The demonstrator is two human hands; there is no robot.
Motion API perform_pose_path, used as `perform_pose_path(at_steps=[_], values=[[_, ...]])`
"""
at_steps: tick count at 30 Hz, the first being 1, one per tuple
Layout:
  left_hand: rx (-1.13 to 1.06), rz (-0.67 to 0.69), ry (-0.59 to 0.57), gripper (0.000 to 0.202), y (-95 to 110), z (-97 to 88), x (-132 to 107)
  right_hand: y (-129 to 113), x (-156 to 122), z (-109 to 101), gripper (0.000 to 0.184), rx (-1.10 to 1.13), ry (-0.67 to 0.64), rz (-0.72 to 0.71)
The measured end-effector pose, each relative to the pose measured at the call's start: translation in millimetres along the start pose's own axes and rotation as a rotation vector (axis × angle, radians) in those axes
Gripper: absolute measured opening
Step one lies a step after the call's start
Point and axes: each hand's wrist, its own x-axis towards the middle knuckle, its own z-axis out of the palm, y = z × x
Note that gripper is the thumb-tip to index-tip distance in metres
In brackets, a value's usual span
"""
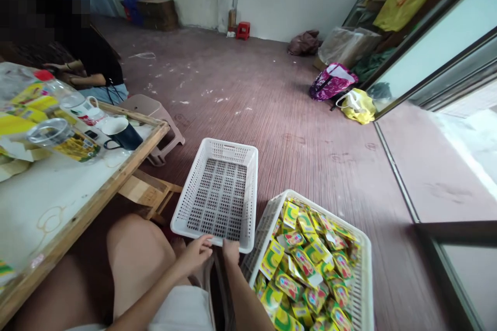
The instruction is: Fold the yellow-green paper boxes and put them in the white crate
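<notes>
An empty white plastic basket (217, 191) lies on the reddish floor in front of my knees. My left hand (196, 253) rests at its near rim with the fingers curled over the edge. My right hand (231, 251) grips the same near rim beside it. To the right stands a second white basket (363, 248) piled with several small yellow and green packets (305, 269).
A low wooden-framed table (89, 201) at left carries a dark mug (124, 137), a clear tape roll (50, 132) and yellow packaging. Another person sits beyond it at top left. A pink stool (159, 114), bags (334, 81) and a glass door frame (407, 191) stand around.
</notes>
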Motion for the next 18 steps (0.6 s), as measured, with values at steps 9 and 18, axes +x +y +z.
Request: perform_pose_path(at_steps=[9,18], values=[[-0.238,0.054,0.253,0.059,-7,-67.8,-23,-13,16,10,0.03,-0.848,-0.213,-0.421],[-0.378,-0.067,0.473,0.079,4,-87.9,-8,-48,15,-55,0.017,-1.128,-0.07,-0.74]])
